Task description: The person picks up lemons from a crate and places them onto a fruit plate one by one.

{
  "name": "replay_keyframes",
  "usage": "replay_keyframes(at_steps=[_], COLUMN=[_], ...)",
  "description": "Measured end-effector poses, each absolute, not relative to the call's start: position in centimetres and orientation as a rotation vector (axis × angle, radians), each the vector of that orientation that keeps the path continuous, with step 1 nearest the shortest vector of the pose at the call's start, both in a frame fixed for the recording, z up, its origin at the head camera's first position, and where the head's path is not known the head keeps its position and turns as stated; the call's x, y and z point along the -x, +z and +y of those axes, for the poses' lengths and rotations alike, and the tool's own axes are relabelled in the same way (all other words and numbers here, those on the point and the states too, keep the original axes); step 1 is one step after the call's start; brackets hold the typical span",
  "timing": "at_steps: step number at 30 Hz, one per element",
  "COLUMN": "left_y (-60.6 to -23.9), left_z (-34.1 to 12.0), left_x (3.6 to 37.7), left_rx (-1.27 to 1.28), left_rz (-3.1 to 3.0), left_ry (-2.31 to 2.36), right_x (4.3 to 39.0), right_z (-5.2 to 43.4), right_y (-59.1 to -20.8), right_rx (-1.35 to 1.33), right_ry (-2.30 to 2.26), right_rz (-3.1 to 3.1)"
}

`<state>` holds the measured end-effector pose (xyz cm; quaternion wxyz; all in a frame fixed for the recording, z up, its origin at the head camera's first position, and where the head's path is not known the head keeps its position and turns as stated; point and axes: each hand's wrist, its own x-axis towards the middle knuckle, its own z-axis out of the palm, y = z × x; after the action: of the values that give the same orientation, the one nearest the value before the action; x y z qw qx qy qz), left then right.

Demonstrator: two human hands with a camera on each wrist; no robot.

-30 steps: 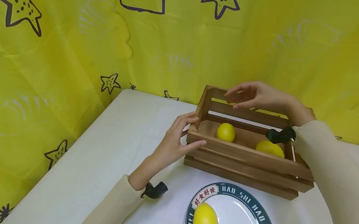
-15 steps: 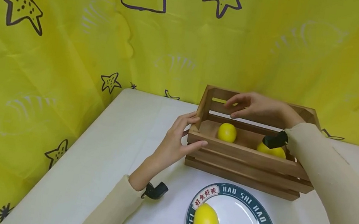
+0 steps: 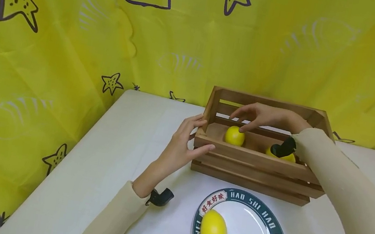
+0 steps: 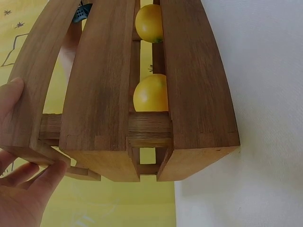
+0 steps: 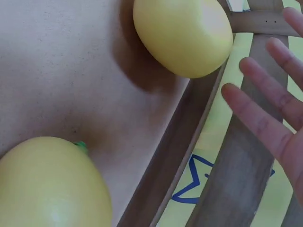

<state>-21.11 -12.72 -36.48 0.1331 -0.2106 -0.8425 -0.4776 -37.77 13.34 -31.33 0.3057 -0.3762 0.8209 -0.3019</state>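
Note:
My left hand [image 3: 181, 144] grips the left end of a slatted wooden crate [image 3: 258, 161], thumb on the front top slat. In the left wrist view its fingertips [image 4: 56, 174] bend against the crate's end. My right hand [image 3: 265, 115] reaches into the crate from above, fingers spread and loosely bent, holding nothing. Its thumb tip overlaps the left lemon [image 3: 233, 137] in the head view. A second lemon [image 3: 289, 157] lies at the crate's right end, partly hidden by the black wrist camera. The right wrist view shows both, one lemon [image 5: 52, 184] with a green tip.
In front of the crate, a white plate [image 3: 251, 233] with a green lettered rim carries another lemon [image 3: 213, 231] on its left side. Both stand on a white table [image 3: 117, 142]. A yellow patterned cloth [image 3: 171, 32] hangs behind and to the left.
My right hand has come down from above the crate's back rim to just over the left lemon. My left hand keeps its grip on the crate.

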Motion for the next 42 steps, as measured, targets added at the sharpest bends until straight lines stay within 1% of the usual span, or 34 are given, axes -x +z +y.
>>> replay_keyframes(at_steps=[12,26,42], left_y=[-36.4,-36.4,-36.4], left_z=[-12.6,-12.5,-12.4], left_x=[20.9,20.8,20.9], left_rx=[0.602,0.592,0.592], left_rz=[-2.459,-2.462,-2.444], left_ry=[-1.371,-1.358,-1.354], right_x=[37.9,37.9,37.7], right_z=[13.2,13.3,13.3], right_y=[-32.6,-33.5,-33.1], right_rx=[1.072,1.0,1.021], right_ry=[-0.726,-0.522,-0.474], right_rz=[2.092,2.096,2.048])
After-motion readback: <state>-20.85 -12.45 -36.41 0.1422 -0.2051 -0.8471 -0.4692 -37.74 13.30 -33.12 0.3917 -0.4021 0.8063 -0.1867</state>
